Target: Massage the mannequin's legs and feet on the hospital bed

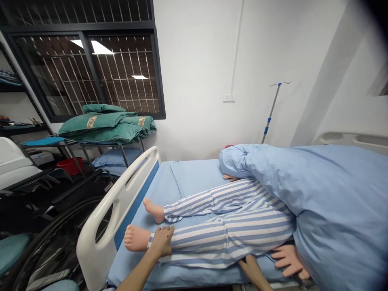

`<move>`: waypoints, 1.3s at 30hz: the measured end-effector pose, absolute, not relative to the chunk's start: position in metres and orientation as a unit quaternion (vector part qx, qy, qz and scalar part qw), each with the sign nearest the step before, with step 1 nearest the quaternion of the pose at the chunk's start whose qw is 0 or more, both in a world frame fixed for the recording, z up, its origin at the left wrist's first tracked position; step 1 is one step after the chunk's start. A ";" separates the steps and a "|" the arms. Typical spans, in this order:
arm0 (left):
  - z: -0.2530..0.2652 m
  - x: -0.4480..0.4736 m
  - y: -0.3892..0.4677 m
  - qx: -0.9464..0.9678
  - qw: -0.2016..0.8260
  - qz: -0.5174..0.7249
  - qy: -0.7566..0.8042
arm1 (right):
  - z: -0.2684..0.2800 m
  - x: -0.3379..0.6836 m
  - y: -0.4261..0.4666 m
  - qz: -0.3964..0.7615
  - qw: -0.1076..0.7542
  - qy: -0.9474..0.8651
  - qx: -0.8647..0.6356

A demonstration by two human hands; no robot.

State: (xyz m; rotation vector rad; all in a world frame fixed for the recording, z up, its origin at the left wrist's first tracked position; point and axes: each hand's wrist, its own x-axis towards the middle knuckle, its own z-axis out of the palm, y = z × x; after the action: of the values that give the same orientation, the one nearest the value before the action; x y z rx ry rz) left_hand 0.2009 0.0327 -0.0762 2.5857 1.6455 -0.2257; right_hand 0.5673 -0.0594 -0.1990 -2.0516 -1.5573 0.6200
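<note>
Left hand [163, 241]: wrapped over the ankle end of the near leg [206, 238]; go easy, no squeezing.
Right hand [251, 266]: at the thigh's underside, fingers partly hidden, can't tell if gripping; flat palm's best imo.
Near leg: lower centre, on the bed [194, 167]; support both ends evenly.

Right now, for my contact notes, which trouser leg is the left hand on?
The trouser leg nearer the camera: the left hand lies across its lower end; the farther leg has no hand there.
</note>
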 end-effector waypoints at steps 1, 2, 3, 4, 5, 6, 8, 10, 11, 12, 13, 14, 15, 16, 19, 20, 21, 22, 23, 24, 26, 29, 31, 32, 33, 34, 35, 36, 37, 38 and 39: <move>-0.084 0.199 0.032 0.837 0.037 -0.075 0.541 | -0.200 0.568 -0.061 0.223 0.237 -0.569 -0.755; -0.089 0.197 0.032 0.835 0.038 -0.075 0.543 | -0.200 0.568 -0.062 0.219 0.234 -0.567 -0.759; -0.093 0.195 0.031 0.836 0.037 -0.074 0.543 | -0.201 0.567 -0.063 0.218 0.233 -0.563 -0.763; -0.096 0.193 0.030 0.837 0.036 -0.072 0.541 | -0.200 0.567 -0.064 0.219 0.235 -0.559 -0.764; -0.096 0.192 0.030 0.839 0.033 -0.070 0.538 | -0.200 0.566 -0.065 0.224 0.241 -0.556 -0.764; -0.095 0.190 0.031 0.841 0.032 -0.068 0.536 | -0.198 0.565 -0.066 0.230 0.250 -0.548 -0.764; -0.092 0.188 0.033 0.842 0.031 -0.069 0.534 | -0.194 0.563 -0.066 0.250 0.278 -0.521 -0.768; -0.089 0.186 0.036 0.841 0.029 -0.068 0.535 | -0.189 0.562 -0.065 0.283 0.326 -0.491 -0.757; -0.089 0.186 0.038 0.841 0.028 -0.066 0.536 | -0.188 0.561 -0.065 0.306 0.355 -0.481 -0.741; -0.088 0.185 0.039 0.842 0.028 -0.065 0.536 | -0.186 0.561 -0.065 0.333 0.384 -0.471 -0.721; -0.089 0.185 0.040 0.842 0.028 -0.061 0.535 | -0.186 0.561 -0.065 0.362 0.411 -0.460 -0.699; -0.089 0.184 0.040 0.843 0.029 -0.058 0.533 | -0.186 0.560 -0.065 0.387 0.435 -0.447 -0.679; -0.090 0.184 0.040 0.844 0.031 -0.056 0.533 | -0.186 0.559 -0.065 0.408 0.455 -0.431 -0.664; -0.091 0.183 0.039 0.844 0.033 -0.053 0.533 | -0.186 0.559 -0.066 0.423 0.473 -0.415 -0.652; -0.092 0.181 0.037 0.844 0.038 -0.047 0.533 | -0.185 0.555 -0.067 0.443 0.513 -0.377 -0.631; -0.093 0.180 0.037 0.845 0.037 -0.046 0.532 | -0.184 0.554 -0.068 0.447 0.519 -0.369 -0.628; -0.093 0.180 0.036 0.846 0.033 -0.046 0.531 | -0.183 0.553 -0.068 0.452 0.522 -0.363 -0.626; -0.094 0.179 0.037 0.846 0.028 -0.049 0.530 | -0.183 0.552 -0.069 0.455 0.524 -0.359 -0.624; -0.096 0.178 0.037 0.845 0.019 -0.053 0.531 | -0.183 0.551 -0.069 0.457 0.524 -0.358 -0.623; -0.097 0.177 0.037 0.844 0.009 -0.058 0.533 | -0.184 0.551 -0.070 0.459 0.523 -0.359 -0.622; -0.101 0.177 0.039 0.840 -0.006 -0.068 0.539 | -0.187 0.553 -0.071 0.465 0.519 -0.360 -0.621; -0.106 0.177 0.040 0.837 -0.013 -0.071 0.543 | -0.189 0.556 -0.072 0.483 0.508 -0.347 -0.623; -0.107 0.177 0.040 0.836 -0.015 -0.068 0.544 | -0.186 0.557 -0.073 0.491 0.501 -0.331 -0.632; -0.108 0.177 0.039 0.836 -0.017 -0.066 0.544 | -0.183 0.557 -0.073 0.488 0.494 -0.326 -0.642; -0.108 0.177 0.039 0.837 -0.019 -0.064 0.543 | -0.180 0.556 -0.074 0.483 0.484 -0.325 -0.654; -0.108 0.177 0.039 0.837 -0.021 -0.061 0.543 | -0.176 0.555 -0.075 0.476 0.469 -0.328 -0.668; -0.108 0.177 0.038 0.838 -0.023 -0.059 0.543 | -0.172 0.553 -0.076 0.466 0.453 -0.336 -0.682; -0.108 0.177 0.038 0.838 -0.024 -0.057 0.543 | -0.168 0.551 -0.078 0.453 0.434 -0.349 -0.696; -0.108 0.177 0.038 0.838 -0.025 -0.055 0.542 | -0.165 0.549 -0.080 0.439 0.417 -0.366 -0.707; -0.108 0.177 0.037 0.838 -0.027 -0.053 0.543 | -0.163 0.547 -0.082 0.425 0.401 -0.386 -0.714; -0.109 0.177 0.037 0.837 -0.029 -0.052 0.543 | -0.161 0.545 -0.084 0.409 0.387 -0.408 -0.719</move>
State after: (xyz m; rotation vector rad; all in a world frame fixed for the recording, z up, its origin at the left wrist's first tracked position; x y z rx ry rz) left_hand 0.1766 0.0373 -0.1086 2.6803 1.7386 -0.1648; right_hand 0.5451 -0.0844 -0.1611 -1.8300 -1.0387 1.0402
